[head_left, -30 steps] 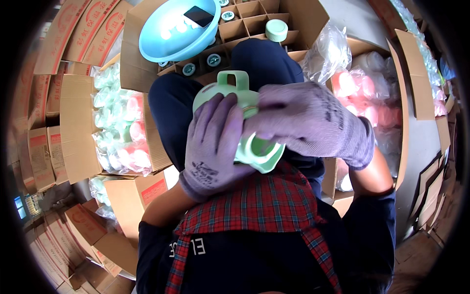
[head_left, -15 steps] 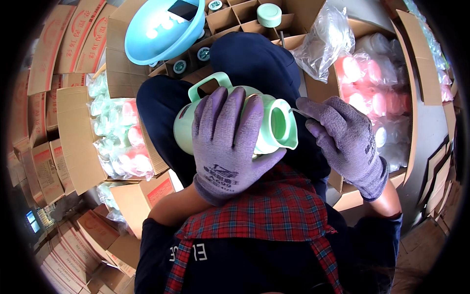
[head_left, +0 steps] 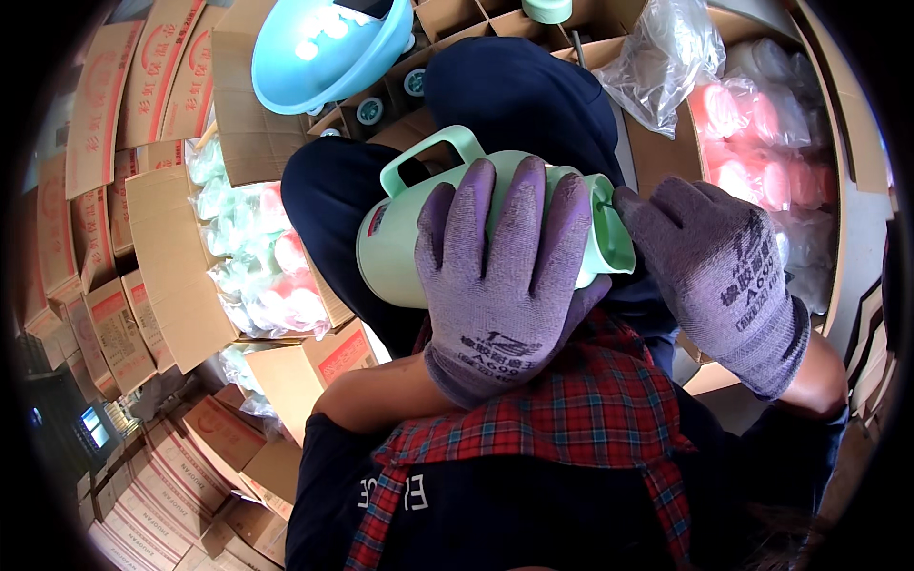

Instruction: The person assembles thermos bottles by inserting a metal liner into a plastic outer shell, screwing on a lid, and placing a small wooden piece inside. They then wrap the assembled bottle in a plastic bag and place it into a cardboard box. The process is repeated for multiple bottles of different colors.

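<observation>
A pale green vacuum jug (head_left: 392, 249) lies on its side across my lap, its handle pointing away from me and its spout to the right. My left hand (head_left: 500, 285), in a purple-grey glove, is wrapped over the body and holds it. At the spout rim, my gloved right hand (head_left: 719, 257) is closed with thumb and forefinger pinched. A thin, dark tip (head_left: 605, 206) shows from those fingers against the jug's mouth; most of it is hidden, and its kind is unclear.
A light blue basin (head_left: 373, 65) with small white pieces rests on a divided carton (head_left: 433, 19) beyond my knees. A green lid (head_left: 547, 9) stands there too. Open cartons with bagged pink parts (head_left: 728, 181) and green parts (head_left: 233, 228) flank me. A clear plastic bag (head_left: 657, 71) hangs near the right one.
The view has shifted, so everything sits differently in the picture. My right hand has turned, its fingers more tightly curled at the spout. Less of the thin piece shows. My left hand keeps its hold.
</observation>
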Demonstrator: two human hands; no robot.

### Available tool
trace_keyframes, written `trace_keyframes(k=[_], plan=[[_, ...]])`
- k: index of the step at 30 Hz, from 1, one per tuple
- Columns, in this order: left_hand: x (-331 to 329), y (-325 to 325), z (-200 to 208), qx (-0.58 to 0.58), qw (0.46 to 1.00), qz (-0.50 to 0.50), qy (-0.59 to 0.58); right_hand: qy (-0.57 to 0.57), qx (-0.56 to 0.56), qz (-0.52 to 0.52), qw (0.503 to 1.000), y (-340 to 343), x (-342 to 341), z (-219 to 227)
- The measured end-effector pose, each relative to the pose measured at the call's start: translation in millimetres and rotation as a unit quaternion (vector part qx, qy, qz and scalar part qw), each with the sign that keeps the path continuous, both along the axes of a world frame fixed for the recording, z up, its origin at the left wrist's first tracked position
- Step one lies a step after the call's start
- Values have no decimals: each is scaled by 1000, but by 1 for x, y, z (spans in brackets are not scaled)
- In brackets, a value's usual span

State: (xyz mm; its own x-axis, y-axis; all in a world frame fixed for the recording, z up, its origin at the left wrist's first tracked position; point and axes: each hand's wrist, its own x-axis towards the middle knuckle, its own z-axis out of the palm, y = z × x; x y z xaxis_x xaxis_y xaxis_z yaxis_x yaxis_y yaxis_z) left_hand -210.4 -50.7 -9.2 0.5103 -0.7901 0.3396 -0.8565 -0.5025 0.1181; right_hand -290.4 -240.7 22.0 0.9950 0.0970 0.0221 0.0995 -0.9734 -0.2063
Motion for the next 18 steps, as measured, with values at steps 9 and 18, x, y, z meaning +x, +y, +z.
trace_keyframes(k=[9, 18], plan=[[-3, -4, -7, -38, 999, -12, -1, 48, -33, 0, 998, 3, -1, 8], [-4, -5, -6, -35, 999, -18, 1, 86, -35, -9, 996, 6, -3, 10]])
